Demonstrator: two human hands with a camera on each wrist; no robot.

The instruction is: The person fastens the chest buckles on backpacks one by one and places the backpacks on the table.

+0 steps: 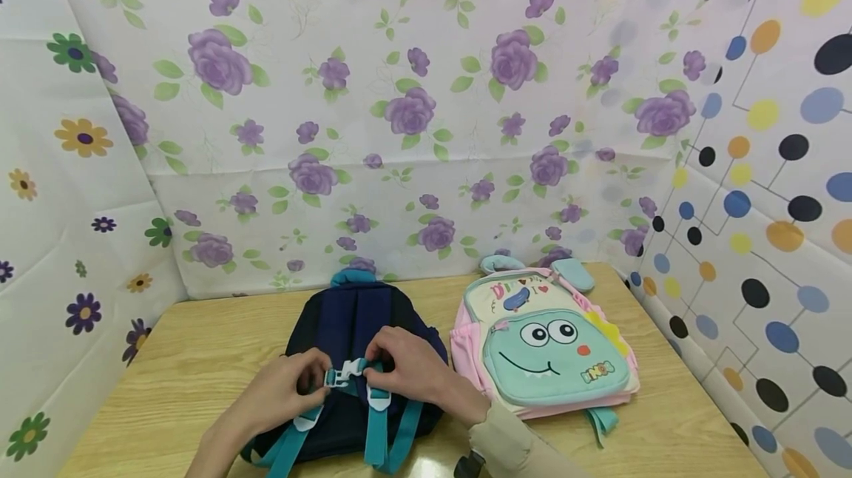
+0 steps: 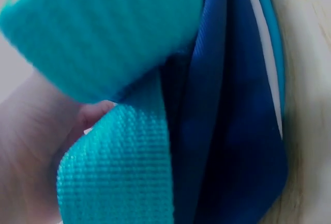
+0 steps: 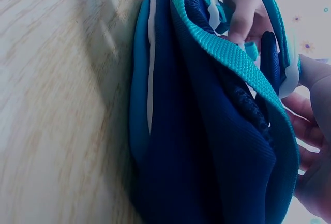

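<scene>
A navy backpack [image 1: 353, 315] lies on the table with its shoulder straps facing up. Over its middle, my left hand [image 1: 282, 393] pinches the left half of a white plastic buckle [image 1: 333, 378] on a teal strap. My right hand [image 1: 416, 365] pinches the teal webbing by the other white buckle half [image 1: 353, 368]. The two halves sit end to end, close together. In the right wrist view, a loop of teal webbing [image 3: 227, 53] crosses in front of both hands. Teal straps [image 2: 119, 167] hide most of my left hand [image 2: 31, 141] in the left wrist view.
A pink and mint backpack [image 1: 559, 348] with a cartoon face lies right of the navy one, near my right forearm. Loose teal straps [image 1: 376, 437] hang toward the near edge of the wooden table [image 1: 180, 359]. Patterned cloth [image 1: 413, 189] walls the back and sides.
</scene>
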